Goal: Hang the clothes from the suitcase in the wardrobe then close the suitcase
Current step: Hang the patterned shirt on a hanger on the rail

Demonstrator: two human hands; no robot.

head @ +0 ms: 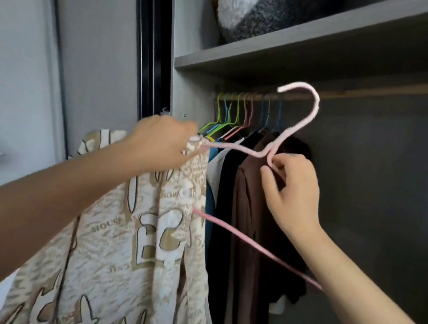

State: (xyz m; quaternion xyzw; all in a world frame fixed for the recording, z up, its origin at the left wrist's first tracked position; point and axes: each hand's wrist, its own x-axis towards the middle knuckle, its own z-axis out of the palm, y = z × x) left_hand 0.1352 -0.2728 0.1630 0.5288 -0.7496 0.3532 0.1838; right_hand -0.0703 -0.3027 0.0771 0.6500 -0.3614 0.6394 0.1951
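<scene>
Left hand (163, 144) grips pink hanger (292, 135) end, hidden in beige printed shirt (126, 232); right hand (290, 193) pinches its neck. Rail (386, 91) bare toward 3 o'clock.

Both hands (163, 144) (291, 191) hold pink hanger (294, 124), patterned garment (139, 234).

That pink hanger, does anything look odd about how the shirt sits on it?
Yes. The patterned shirt hangs from only one end of the pink hanger, by the left hand; the other arm sticks out bare.
</scene>
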